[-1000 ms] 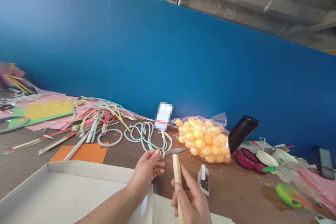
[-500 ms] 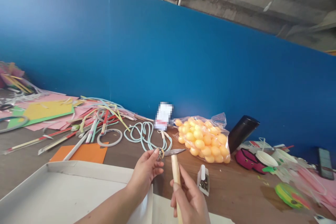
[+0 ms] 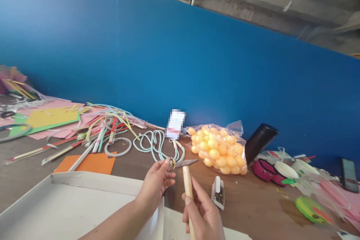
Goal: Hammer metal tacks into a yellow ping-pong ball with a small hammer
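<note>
Pinched between the thumb and fingertips of my left hand (image 3: 154,182) is a small round metallic piece (image 3: 171,164), gold and dark in colour. A pointed grey blade (image 3: 185,162) shows right beside that piece; whether the two are joined I cannot tell. My right hand (image 3: 203,210) grips a pale wooden stick (image 3: 188,183), held nearly upright with its top end bare. The stick's lower end runs out of view. The two hands are close together but apart. Just right of my right hand stands a small open white box (image 3: 221,198) with small dark metal bits in it.
A white tray-like box lid (image 3: 84,176) lies at the left front. Beyond are an orange sheet (image 3: 101,163), strips and tubes, a lanyard with a badge (image 3: 174,127), a bag of orange balls (image 3: 215,150), a black bottle (image 3: 260,140) and a tape measure (image 3: 309,210). A blue partition (image 3: 180,56) stands behind.
</note>
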Tool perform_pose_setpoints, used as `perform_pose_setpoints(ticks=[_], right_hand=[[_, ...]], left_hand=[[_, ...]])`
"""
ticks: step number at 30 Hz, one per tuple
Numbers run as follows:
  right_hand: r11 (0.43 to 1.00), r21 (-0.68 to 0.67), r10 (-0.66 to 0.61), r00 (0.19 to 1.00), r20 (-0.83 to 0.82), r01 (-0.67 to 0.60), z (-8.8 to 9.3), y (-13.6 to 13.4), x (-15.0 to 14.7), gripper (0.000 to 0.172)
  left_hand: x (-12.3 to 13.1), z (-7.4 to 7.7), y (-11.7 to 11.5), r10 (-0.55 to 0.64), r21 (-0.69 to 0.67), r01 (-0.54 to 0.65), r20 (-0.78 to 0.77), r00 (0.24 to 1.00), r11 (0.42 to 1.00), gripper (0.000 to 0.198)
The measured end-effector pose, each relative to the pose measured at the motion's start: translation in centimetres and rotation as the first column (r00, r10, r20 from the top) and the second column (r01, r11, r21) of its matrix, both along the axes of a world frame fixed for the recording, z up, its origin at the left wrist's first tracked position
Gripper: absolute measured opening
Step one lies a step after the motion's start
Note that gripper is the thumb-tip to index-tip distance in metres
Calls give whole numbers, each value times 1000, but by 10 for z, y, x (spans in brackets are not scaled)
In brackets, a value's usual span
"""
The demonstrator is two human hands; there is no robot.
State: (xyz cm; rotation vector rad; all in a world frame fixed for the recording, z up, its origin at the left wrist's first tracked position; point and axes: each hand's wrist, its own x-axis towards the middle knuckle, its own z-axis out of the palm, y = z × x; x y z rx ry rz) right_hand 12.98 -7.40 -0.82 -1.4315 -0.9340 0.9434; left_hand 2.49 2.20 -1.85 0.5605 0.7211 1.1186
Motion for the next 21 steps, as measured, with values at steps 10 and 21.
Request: perform_pose_setpoints(ticks=[10, 21], right_hand=[[999, 19, -51, 999, 1, 51, -2, 1, -1, 72], [988, 56, -142, 987, -74, 146, 5, -1, 2, 76]], left_hand=[[1, -2, 1, 15, -6, -15, 25, 1000, 1000, 20], [-1, 1, -1, -30, 31, 28, 80, 996, 999, 18]])
